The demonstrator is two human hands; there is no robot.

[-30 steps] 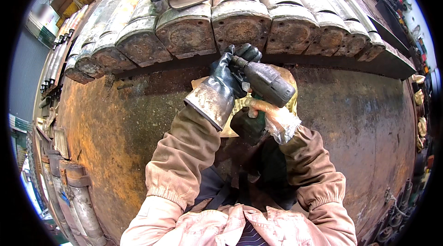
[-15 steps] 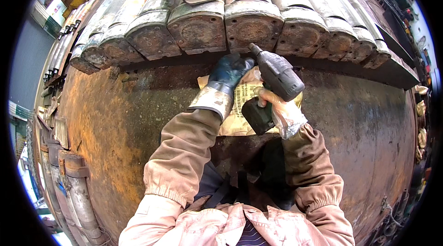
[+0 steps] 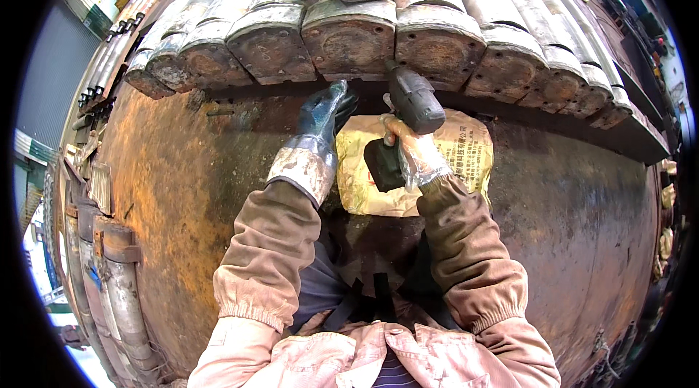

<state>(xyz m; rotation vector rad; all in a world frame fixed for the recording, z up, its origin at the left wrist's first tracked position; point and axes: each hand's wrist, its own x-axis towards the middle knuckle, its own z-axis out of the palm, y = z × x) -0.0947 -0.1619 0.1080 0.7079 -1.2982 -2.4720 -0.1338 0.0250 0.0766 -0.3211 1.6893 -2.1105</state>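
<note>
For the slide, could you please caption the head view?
Gloved right hand holds a power tool toward stacked rusty segments; gloved left hand rests beside a yellow sack.

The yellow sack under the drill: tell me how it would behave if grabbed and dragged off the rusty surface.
The yellow sack looks soft: its face is creased and bulging, so it would likely sag rather than stay flat. It seems filled, so probably heavy for its size. Its glossy skin may slip in the gloved left hand, while the rough rusty plate would likely resist sliding.
</note>
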